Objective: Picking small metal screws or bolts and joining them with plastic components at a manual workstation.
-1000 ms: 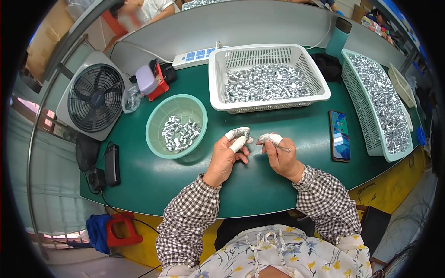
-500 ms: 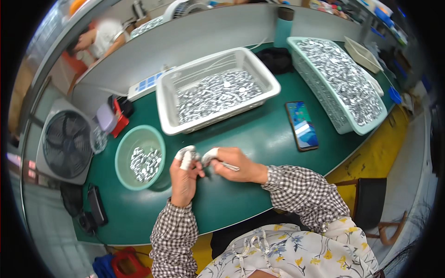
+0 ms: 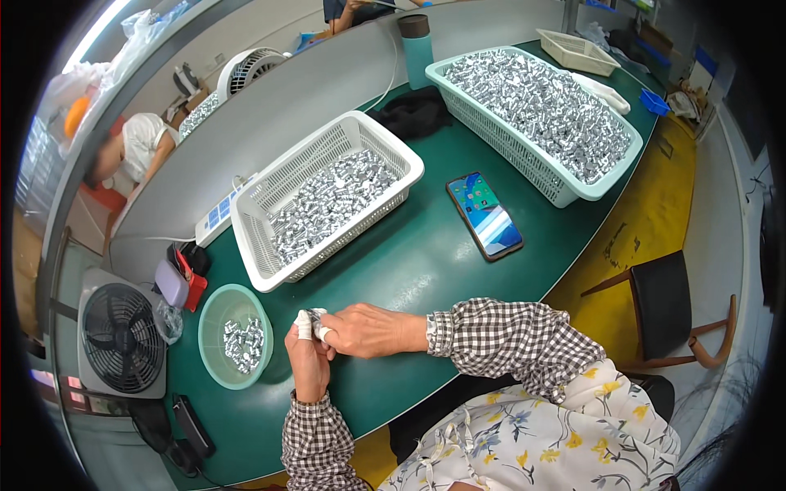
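My left hand point(image 3: 309, 366) is raised over the green table beside the mint bowl, white covers on its fingertips. Its closed fingers pinch a small silvery metal part point(image 3: 318, 314); whether there is more than one, I cannot tell. My right hand point(image 3: 366, 330), also with covered fingertips, meets it from the right, fingers curled in and closed against the left ones. What the right fingers grip is hidden. Just left of my hands, the mint bowl point(image 3: 207, 331) holds a heap of small silvery metal parts point(image 3: 243, 345).
Beyond my hands stands a white basket point(image 3: 246, 237) of metal parts. A fuller mint basket point(image 3: 508, 151) is at the far right. A phone point(image 3: 485, 214) lies between. At the left are a fan point(image 3: 123, 337) and a red item point(image 3: 195, 292); a bottle point(image 3: 416, 53) stands behind.
The view has turned, so the table appears swung round. My right hand has closed in on the left one. The slim metal tool seen in it before no longer shows.
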{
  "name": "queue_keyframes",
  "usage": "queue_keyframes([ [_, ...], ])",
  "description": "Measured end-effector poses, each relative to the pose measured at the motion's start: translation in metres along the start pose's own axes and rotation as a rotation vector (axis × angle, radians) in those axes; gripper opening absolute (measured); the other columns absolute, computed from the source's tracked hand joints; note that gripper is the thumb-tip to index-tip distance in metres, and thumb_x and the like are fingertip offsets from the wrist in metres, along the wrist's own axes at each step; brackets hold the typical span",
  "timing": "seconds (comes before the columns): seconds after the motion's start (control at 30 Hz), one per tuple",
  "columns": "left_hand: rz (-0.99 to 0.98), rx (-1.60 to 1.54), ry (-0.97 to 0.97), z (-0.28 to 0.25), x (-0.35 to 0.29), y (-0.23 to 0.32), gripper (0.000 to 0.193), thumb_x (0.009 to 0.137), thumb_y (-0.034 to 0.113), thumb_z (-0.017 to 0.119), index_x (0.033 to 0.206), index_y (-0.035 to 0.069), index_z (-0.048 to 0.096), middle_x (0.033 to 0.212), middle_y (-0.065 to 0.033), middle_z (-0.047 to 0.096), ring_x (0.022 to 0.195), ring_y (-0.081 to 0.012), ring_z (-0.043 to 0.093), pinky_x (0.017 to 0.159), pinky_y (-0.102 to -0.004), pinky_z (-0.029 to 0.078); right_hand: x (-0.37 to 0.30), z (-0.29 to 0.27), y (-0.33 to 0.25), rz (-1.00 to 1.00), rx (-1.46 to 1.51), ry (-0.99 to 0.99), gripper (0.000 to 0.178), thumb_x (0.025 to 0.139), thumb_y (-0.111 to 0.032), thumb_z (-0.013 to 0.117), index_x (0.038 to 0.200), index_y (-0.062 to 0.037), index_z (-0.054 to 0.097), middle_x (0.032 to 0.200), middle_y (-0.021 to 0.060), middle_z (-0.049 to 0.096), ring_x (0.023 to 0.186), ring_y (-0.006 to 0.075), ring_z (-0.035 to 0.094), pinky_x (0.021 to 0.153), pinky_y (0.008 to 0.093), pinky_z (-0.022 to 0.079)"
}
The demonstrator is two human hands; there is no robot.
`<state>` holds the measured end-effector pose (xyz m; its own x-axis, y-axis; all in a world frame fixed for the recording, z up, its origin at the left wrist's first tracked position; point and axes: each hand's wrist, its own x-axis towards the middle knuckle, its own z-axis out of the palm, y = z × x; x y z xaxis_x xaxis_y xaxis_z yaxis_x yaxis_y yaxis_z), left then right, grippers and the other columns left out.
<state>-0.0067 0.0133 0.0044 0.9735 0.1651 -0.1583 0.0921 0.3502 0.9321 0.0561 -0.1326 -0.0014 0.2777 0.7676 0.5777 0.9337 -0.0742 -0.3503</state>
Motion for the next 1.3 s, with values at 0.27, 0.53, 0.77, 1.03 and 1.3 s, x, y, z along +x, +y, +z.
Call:
queue_keyframes([
  [0.27, 0.023, -0.059, 0.168, 0.017, 0.001, -0.002, 0.029, 0.096, 0.029, 0.04, 0.097, 0.003, 0.052, 0.062, 0.001, 0.049, 0.047, -0.0054, 0.042, 0.038, -0.0191, 0.032, 0.011, 0.009, -0.003, 0.154, 0.524, 0.285, 0.01, 0.084, -0.009, 0.046, 0.079, -0.0003, 0.044, 0.077, 0.0167, 0.052, 0.056, 0.0263, 0.056, 0.046, 0.0353, 0.045],
  [0.53, 0.1, -0.216, 0.021, 0.012, 0.0, -0.008, 0.029, 0.095, 0.032, 0.041, 0.092, 0.005, 0.049, 0.063, 0.0012, 0.046, 0.047, -0.0061, 0.041, 0.038, -0.0181, 0.031, 0.019, 0.009, -0.004, 0.631, 1.57, 0.265, 0.015, 0.089, -0.008, 0.037, 0.081, -0.0003, 0.048, 0.075, 0.009, 0.056, 0.056, 0.0129, 0.056, 0.048, 0.0254, 0.046],
  [0.77, -0.005, -0.416, -0.171, -0.006, 0.008, -0.006, 0.033, 0.095, 0.029, 0.043, 0.111, 0.002, 0.052, 0.088, -0.0007, 0.057, 0.072, -0.0061, 0.052, 0.061, -0.019, 0.044, 0.021, 0.011, -0.006, 0.658, 1.743, 0.313, 0.014, 0.088, -0.008, 0.039, 0.081, -0.0011, 0.048, 0.075, 0.0083, 0.055, 0.058, 0.0155, 0.057, 0.049, 0.0269, 0.047],
  [1.03, -0.017, -0.334, -0.047, -0.014, 0.009, -0.01, 0.029, 0.094, 0.026, 0.046, 0.105, 0.001, 0.056, 0.089, -0.0017, 0.059, 0.077, -0.0086, 0.056, 0.065, -0.0209, 0.046, 0.008, 0.006, -0.008, 0.004, 0.014, 0.066, 0.008, 0.076, -0.008, 0.051, 0.075, -0.0016, 0.046, 0.076, 0.0158, 0.05, 0.06, 0.0288, 0.056, 0.049, 0.0381, 0.044],
  [1.3, -0.021, -0.137, 0.113, 0.0, 0.001, -0.009, 0.028, 0.095, 0.025, 0.044, 0.103, 0.002, 0.056, 0.077, 0.0025, 0.056, 0.062, -0.0034, 0.048, 0.052, -0.0171, 0.039, 0.014, 0.017, -0.012, 0.1, -0.079, 0.078, 0.009, 0.074, -0.008, 0.052, 0.075, -0.0007, 0.047, 0.076, 0.0163, 0.05, 0.062, 0.028, 0.056, 0.054, 0.0392, 0.046],
])
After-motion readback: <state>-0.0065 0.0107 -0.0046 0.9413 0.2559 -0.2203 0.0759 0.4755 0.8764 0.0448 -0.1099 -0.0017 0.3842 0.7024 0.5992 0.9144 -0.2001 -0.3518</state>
